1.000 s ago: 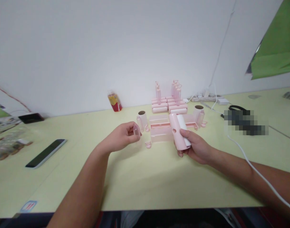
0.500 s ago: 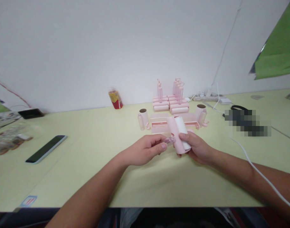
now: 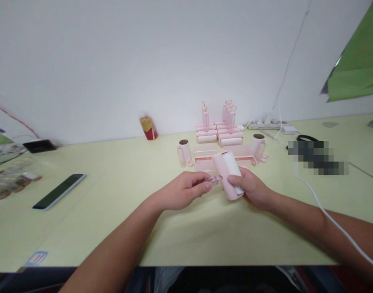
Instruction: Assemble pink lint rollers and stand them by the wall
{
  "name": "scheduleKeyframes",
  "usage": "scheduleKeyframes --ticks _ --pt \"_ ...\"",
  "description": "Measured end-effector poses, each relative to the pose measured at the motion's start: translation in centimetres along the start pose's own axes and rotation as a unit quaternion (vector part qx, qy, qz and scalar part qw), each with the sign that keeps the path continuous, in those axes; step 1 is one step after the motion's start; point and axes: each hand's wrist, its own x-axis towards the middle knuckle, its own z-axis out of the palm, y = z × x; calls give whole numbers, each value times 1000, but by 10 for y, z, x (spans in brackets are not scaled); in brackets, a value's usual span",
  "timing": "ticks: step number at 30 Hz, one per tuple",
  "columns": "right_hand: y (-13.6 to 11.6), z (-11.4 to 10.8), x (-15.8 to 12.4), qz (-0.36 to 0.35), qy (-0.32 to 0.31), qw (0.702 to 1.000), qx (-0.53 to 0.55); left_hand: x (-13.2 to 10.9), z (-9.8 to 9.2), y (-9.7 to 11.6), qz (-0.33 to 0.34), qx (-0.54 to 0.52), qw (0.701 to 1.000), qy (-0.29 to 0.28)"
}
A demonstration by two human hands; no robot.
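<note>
My right hand (image 3: 254,188) is wrapped round the body of a pink lint roller (image 3: 224,175), which has a white sticky-paper roll along its right side. The body is tilted above the table. Between the thumb and fingers of my left hand (image 3: 186,190) is a small see-through pinkish handle (image 3: 215,180). Its right end meets the pink body near the middle of its side; I cannot tell whether it is inserted. Just behind my hands lie opened pink cases (image 3: 205,166), partly hidden by the roller.
Finished-looking lint rollers (image 3: 231,141) with upright handles stand by the wall. White paper rolls (image 3: 186,148) flank the open cases. A red-yellow packet (image 3: 149,127) stands left of them, a phone (image 3: 60,192) lies further left, and a white cable (image 3: 330,213) crosses my right forearm.
The lint roller body has turned slightly, showing more of its white roll. Both hands have shifted a little to the left, still holding the handle and body.
</note>
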Motion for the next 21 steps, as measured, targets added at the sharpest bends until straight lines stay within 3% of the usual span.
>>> scheduleKeyframes --ticks 11,21 --pt "-2 -3 2 -50 22 984 -172 1 1 -2 -11 84 996 4" --pt "-6 0 0 -64 37 973 -219 1 2 -1 1 82 997 3"
